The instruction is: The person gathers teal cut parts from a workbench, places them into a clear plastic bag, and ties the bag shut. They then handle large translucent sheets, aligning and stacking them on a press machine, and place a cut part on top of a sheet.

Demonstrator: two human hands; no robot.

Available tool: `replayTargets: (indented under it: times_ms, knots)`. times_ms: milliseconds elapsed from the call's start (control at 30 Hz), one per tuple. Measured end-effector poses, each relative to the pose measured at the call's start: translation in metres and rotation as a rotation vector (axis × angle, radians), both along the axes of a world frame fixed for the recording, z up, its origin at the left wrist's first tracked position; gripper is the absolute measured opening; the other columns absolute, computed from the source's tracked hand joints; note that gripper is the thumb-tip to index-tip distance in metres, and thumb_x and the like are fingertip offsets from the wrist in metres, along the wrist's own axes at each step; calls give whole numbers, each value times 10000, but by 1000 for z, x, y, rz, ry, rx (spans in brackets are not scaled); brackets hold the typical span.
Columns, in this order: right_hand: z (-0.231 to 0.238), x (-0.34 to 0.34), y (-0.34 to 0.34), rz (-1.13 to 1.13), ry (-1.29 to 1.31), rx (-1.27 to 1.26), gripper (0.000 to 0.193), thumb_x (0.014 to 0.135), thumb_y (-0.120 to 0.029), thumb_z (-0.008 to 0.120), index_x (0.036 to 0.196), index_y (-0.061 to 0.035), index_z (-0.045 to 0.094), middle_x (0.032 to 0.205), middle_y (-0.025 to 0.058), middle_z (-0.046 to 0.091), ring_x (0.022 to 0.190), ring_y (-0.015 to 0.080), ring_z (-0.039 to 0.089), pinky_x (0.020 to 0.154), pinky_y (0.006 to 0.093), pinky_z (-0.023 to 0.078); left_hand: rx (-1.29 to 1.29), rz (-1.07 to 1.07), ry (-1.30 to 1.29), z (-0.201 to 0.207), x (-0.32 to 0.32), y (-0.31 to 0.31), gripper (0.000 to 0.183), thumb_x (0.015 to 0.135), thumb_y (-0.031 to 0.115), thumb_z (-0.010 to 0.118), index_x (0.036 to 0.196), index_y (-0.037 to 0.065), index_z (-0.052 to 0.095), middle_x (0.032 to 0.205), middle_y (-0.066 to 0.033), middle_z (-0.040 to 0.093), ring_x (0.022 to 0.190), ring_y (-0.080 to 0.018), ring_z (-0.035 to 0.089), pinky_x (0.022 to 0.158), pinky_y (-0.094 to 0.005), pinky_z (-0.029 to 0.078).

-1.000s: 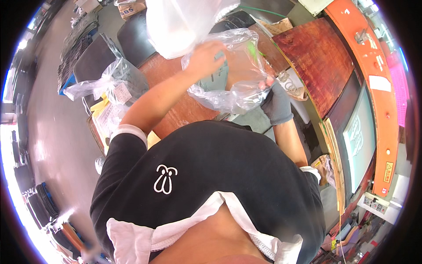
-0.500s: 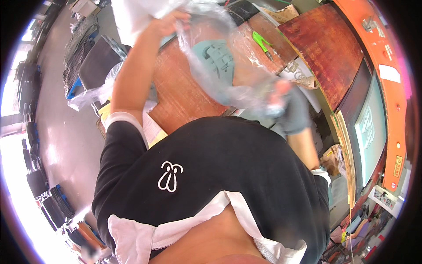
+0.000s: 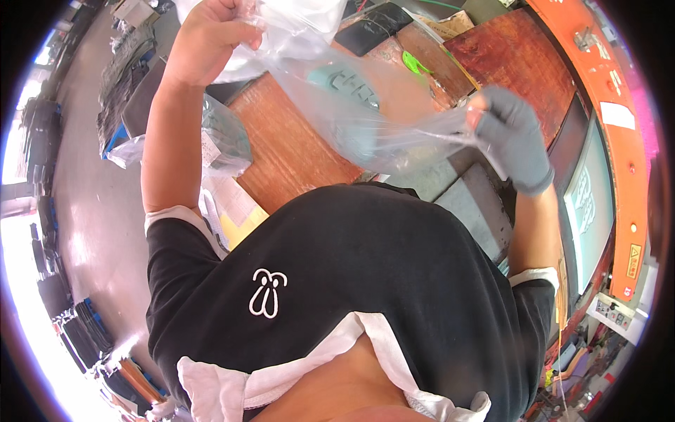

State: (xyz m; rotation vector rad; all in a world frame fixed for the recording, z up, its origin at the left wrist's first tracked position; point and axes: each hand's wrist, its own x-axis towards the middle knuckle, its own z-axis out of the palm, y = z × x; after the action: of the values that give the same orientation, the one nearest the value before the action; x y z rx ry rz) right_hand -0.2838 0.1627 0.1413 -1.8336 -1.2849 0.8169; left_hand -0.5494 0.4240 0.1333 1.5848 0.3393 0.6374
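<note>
A clear plastic bag is stretched taut between my two hands above the work table. My bare left hand, at the upper left, grips one end of it with thumb and fingers together. At the right, my right hand in a grey glove with bare fingertips pinches the other, gathered end. A light blue-green flat piece with dark raised-looking shapes lies below the film and shows through it. I cannot tell whether it is in the bag or under it.
Green-handled snips and a flat black device lie beyond the bag. White plastic is heaped at the back. Another clear bag with papers sits by my left arm. An orange machine frame stands at the right.
My hands have moved apart, the left up and leftward, the right up and rightward. The bag, looser before, is now pulled straight between them.
</note>
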Motion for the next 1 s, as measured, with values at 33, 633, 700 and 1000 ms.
replayTargets:
  times_ms: [33,633,700,1000]
  knots:
    - [9,1,7,21,30,85,56,787,-78,570,756,-53,531,727,-55,445,676,40,409,595,197,330,43,24,-17,4,-2,-9,208,658,-130,507,803,20,514,761,-40,510,681,-141,492,641,-265,420]
    - [1,92,54,150,76,321,352,835,-304,518,972,16,576,934,55,597,862,150,562,754,296,452,862,-912,-64,44,-72,-131,165,723,60,532,575,103,473,585,-8,421,580,-160,537,607,-317,438]
    - [-53,98,105,279,219,-184,382,845,-301,493,1062,6,558,1029,80,587,932,158,548,812,305,439,850,-872,-62,45,-70,-136,188,748,70,511,572,104,454,587,-2,400,559,-148,497,621,-328,434]
    - [-219,-68,180,1170,-217,-452,386,813,-289,540,1076,-7,554,1044,82,583,950,169,545,826,310,436,738,-808,-56,43,-50,-148,178,788,146,534,630,73,502,653,-17,477,607,-163,515,652,-336,433]
